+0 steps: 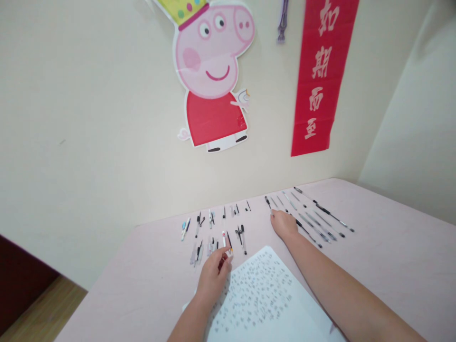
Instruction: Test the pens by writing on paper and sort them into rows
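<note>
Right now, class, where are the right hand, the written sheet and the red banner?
Right hand (284, 223): head view, on the middle of its back.
Written sheet (262, 295): head view, within its marks.
Red banner (320, 82): head view, around its middle.

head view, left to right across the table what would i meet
Light blue and white pen part, left hand, black-topped pen part, right hand, long black pen part at far right.

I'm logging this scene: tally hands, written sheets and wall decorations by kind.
Bare hands, left hand and right hand: 2
White handwritten paper sheet: 1
Pink pig cutout in red clothing: 1
Long red banner with pale characters: 1
Narrow purple ornament: 1
Total: 6
</note>
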`<action>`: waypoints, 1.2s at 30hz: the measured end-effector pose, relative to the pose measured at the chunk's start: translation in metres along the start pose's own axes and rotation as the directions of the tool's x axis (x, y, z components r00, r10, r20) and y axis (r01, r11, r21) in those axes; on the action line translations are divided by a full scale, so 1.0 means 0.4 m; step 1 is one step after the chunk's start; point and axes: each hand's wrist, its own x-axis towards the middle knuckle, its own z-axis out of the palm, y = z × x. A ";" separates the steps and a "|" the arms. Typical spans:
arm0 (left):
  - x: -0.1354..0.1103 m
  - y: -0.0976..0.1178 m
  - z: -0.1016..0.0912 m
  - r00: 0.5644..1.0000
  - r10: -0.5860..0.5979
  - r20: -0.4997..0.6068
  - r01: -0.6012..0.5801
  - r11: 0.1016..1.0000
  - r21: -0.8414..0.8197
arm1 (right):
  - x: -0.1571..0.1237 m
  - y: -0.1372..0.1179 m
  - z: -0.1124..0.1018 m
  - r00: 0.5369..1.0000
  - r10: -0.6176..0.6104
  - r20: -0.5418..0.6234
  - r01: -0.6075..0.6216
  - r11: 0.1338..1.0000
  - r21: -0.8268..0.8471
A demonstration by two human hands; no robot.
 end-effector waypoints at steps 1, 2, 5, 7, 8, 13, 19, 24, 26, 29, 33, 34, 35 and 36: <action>0.000 -0.001 0.000 1.000 0.003 0.002 -0.003 1.000 0.003 | 0.001 0.000 0.000 1.000 0.000 0.002 0.000 1.000 0.001; 0.000 -0.002 0.000 1.000 0.006 0.003 -0.006 1.000 0.008 | 0.002 0.001 0.001 1.000 0.001 0.004 -0.001 1.000 0.002; 0.000 -0.007 0.002 1.000 0.012 0.005 -0.012 1.000 0.021 | 0.005 0.003 0.004 1.000 -0.003 0.007 0.003 1.000 0.006; 0.001 -0.010 0.004 1.000 0.014 0.010 -0.015 1.000 0.027 | 0.007 0.004 0.005 1.000 -0.008 0.005 0.008 1.000 0.009; 0.001 -0.010 0.004 1.000 0.014 0.011 -0.014 0.999 0.029 | 0.007 0.005 0.006 1.000 -0.009 0.003 0.009 1.000 0.009; 0.002 -0.009 0.004 1.000 0.004 0.016 -0.005 1.000 0.018 | 0.007 0.005 0.006 1.000 0.005 -0.003 -0.005 1.000 0.010; 0.001 -0.006 0.001 0.999 -0.004 0.033 0.003 1.000 0.021 | -0.007 0.001 -0.003 0.999 0.016 -0.039 -0.014 0.999 0.043; 0.002 0.001 -0.003 0.999 -0.001 0.044 -0.001 0.999 0.035 | -0.027 -0.020 -0.028 0.988 -0.062 -0.140 0.087 0.979 0.182; 0.003 0.002 -0.003 0.999 0.003 0.044 -0.005 0.999 0.042 | -0.035 -0.037 -0.040 0.982 -0.122 -0.147 0.154 0.960 0.233; 0.003 0.001 -0.002 0.999 0.010 0.045 -0.012 0.999 0.038 | -0.049 -0.072 -0.054 0.970 -0.221 -0.103 0.241 0.928 0.284; 0.003 0.002 -0.002 0.999 0.016 0.037 -0.017 1.000 0.026 | -0.082 -0.131 -0.061 0.939 -0.340 0.049 0.308 0.898 0.315; 0.003 0.002 -0.002 0.999 0.014 0.035 -0.015 1.000 0.028 | -0.093 -0.145 -0.061 0.932 -0.355 0.080 0.314 0.896 0.313; 0.003 0.003 -0.003 0.999 0.012 0.033 -0.013 0.999 0.030 | -0.105 -0.158 -0.060 0.925 -0.366 0.099 0.322 0.895 0.308; 0.003 0.003 -0.003 0.999 0.011 0.031 -0.012 0.999 0.034 | -0.117 -0.169 -0.059 0.922 -0.371 0.108 0.326 0.897 0.298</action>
